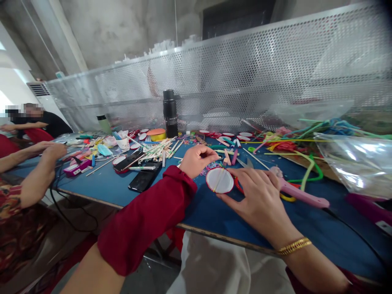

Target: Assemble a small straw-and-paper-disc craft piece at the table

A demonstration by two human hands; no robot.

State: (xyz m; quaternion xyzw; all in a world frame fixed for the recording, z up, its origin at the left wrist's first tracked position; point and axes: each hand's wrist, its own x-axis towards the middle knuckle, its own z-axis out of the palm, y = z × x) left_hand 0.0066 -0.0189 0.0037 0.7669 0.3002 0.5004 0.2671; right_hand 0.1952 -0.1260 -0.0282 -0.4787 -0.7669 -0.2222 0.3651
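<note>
A small round white disc with a red rim (219, 180) lies on the blue table (214, 212). My right hand (259, 196) rests flat beside it, fingertips touching its right and lower edge. A pink glue gun (298, 193) lies just past that hand. My left hand (197, 159), in a dark red sleeve, hovers just behind the disc with fingers curled together, pinching something thin that I cannot make out. A thin stick lies across the disc's face.
Two black phones (143, 179) lie left of my arm. Wooden sticks (159, 149), a black bottle (170, 113), a yellow tape roll (157, 134) and coloured pipe cleaners (294, 145) crowd the back. A clear plastic bag (358, 163) sits right. Other people's arms (43, 163) rest at left.
</note>
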